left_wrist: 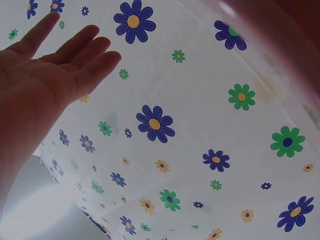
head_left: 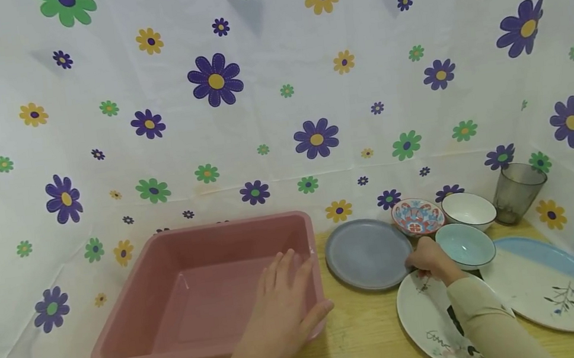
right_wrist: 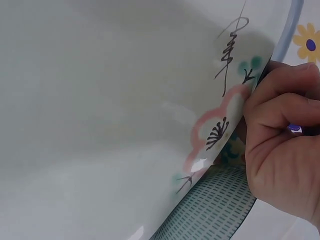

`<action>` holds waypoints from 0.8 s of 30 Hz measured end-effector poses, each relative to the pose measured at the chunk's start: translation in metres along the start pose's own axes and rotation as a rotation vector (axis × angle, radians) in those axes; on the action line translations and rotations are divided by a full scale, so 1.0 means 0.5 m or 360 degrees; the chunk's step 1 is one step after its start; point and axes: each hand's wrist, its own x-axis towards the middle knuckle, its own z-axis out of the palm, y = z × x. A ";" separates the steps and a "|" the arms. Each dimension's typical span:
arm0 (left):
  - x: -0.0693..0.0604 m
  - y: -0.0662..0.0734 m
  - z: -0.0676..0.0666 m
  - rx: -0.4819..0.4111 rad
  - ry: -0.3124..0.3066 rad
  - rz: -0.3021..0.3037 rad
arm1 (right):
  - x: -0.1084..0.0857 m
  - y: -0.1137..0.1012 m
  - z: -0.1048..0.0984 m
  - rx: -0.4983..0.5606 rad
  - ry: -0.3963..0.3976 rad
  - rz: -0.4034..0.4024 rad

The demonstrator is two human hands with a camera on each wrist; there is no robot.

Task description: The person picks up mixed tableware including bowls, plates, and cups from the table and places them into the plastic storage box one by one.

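At the lower right of the frame, a flower-painted plate [head_left: 435,319] lies under the right forearm; at lower centre the left hand [head_left: 277,314] is spread, fingers straight, over the right side of a pink tub [head_left: 211,307]. The right hand [head_left: 429,256] has its fingers curled at the painted plate's far rim — a grey plate [head_left: 368,252] sits just beyond its fingertips, towards the centre; whether it pinches either rim, I cannot tell. Right of that hand stands a pale-green bowl [head_left: 465,246]; farther back are a red-and-blue bowl [head_left: 418,216], a white bowl [head_left: 468,209] and a tinted glass [head_left: 518,192].
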 end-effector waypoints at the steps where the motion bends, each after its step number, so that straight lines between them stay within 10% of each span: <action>1: 0.000 0.000 0.000 0.0003 0.0005 0.0001 | 0.001 0.002 0.000 0.0008 -0.0001 0.0007; 24: -0.003 -0.003 -0.002 0.0007 0.0031 -0.0016 | -0.009 0.002 0.003 0.0293 -0.0065 0.0064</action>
